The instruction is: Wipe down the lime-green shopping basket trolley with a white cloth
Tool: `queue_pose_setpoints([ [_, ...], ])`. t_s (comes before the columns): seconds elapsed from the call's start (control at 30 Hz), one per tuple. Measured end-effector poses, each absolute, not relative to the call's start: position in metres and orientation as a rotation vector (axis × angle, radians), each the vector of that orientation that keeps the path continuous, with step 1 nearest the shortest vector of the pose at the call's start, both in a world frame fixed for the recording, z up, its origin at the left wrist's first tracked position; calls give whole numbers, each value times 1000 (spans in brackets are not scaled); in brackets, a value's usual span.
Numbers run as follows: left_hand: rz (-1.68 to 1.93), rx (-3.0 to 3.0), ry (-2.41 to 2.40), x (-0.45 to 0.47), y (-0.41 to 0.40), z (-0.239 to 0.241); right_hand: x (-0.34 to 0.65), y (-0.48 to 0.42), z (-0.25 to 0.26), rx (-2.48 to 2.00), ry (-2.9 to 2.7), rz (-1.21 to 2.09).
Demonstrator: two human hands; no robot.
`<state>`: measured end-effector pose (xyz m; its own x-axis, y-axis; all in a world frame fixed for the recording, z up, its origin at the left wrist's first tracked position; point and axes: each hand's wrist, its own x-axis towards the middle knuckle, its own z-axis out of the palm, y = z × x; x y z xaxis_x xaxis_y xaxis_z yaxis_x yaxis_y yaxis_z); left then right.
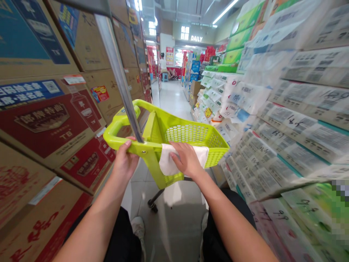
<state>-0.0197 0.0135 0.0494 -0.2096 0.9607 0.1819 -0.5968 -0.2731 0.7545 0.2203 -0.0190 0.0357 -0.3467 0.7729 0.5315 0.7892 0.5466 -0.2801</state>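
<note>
My left hand is wrapped shut around the green handle of the cart. My right hand lies flat and open on a white cloth draped over the cart's near rim, just right of the other hand. The cloth looks soft and light (easy to slip off), so I'd pinch it at the rim. The cart's wheels are mostly hidden below my arms.

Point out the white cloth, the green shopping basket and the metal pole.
white cloth (167, 164), head view, on its lower left fold over the rim.
green shopping basket (215, 140), head view, on its right rim.
metal pole (117, 69), head view, on its mid shaft.
</note>
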Motion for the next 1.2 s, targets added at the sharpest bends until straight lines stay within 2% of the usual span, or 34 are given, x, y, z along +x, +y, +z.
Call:
queue_pose_setpoints([
  [0.23, 1720, 764, 681, -29, 7, 52, 316, -15, 30, -1803, -2161, -78],
  [0.4, 1709, 788, 656, -24, 2, 51, 356, -21, 22, -1920, -2184, -95],
  [0.5, 1731, 771, 639, -15, -1, 51, 340, -20, 20, -1858, -2169, -152],
  [0.7, 1772, 752, 632, -5, -2, 50, 237, -19, 38, -1250, -2277, -59],
  [0.8, 1770, 769, 632, -6, -2, 49, 187, -24, 51, -1106, -2244, -58],
  [0.97, 1769, 815, 676, -15, -3, 49, 167, -25, 57, -1173, -2200, -66],
  [1.2, 1941, 788, 779, -17, 2, 46, 233, -17, 37, -1509, -2165, -161],
])
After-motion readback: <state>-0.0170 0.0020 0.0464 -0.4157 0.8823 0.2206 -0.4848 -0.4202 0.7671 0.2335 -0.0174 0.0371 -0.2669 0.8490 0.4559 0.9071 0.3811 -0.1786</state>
